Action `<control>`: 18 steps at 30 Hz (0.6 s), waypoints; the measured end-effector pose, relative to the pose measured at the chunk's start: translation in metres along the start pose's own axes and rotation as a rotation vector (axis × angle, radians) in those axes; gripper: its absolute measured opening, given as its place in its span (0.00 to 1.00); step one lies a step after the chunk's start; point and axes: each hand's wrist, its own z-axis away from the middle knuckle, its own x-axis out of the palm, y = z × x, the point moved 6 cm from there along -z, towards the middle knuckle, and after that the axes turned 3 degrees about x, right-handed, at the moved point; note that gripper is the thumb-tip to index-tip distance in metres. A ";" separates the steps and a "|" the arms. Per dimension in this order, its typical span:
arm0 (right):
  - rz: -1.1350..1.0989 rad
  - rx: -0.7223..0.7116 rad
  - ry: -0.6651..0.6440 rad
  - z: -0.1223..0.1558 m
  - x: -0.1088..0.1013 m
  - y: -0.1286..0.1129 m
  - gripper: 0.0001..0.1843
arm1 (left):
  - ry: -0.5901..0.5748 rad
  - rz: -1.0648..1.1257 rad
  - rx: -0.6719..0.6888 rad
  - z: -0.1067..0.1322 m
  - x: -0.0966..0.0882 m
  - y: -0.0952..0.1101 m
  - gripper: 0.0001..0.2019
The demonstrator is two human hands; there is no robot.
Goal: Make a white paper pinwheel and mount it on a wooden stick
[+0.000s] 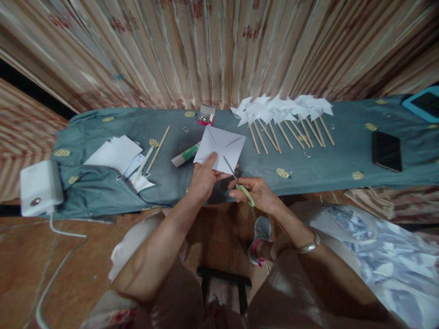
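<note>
My left hand (205,176) grips a square sheet of white paper (219,145) by its near edge, thumb on top. Slits or creases run from the sheet's corners toward its middle. In my right hand (255,192) is a pair of scissors (246,195) with light green handles. Their blades lie at the near right corner of the paper, one blade showing above the sheet. Behind the paper a green and white tube (185,155) lies partly covered. A small red box (206,115) of shiny metal pins stands just beyond it.
Several white paper pinwheels on sticks (283,112) lie in a row at the back right. A phone (387,151) rests farther right. White paper sheets (115,157) and a loose stick (158,148) lie left. A white corded device (41,187) sits at the left end.
</note>
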 end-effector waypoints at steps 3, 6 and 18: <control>-0.005 0.004 0.004 0.000 0.001 -0.001 0.26 | 0.003 -0.003 0.000 0.001 0.000 0.000 0.21; -0.013 0.003 0.004 0.001 0.001 -0.001 0.26 | -0.006 -0.001 0.000 0.001 0.001 0.000 0.21; -0.028 -0.010 0.015 0.001 0.001 -0.001 0.26 | -0.004 0.020 -0.015 0.001 0.001 -0.002 0.19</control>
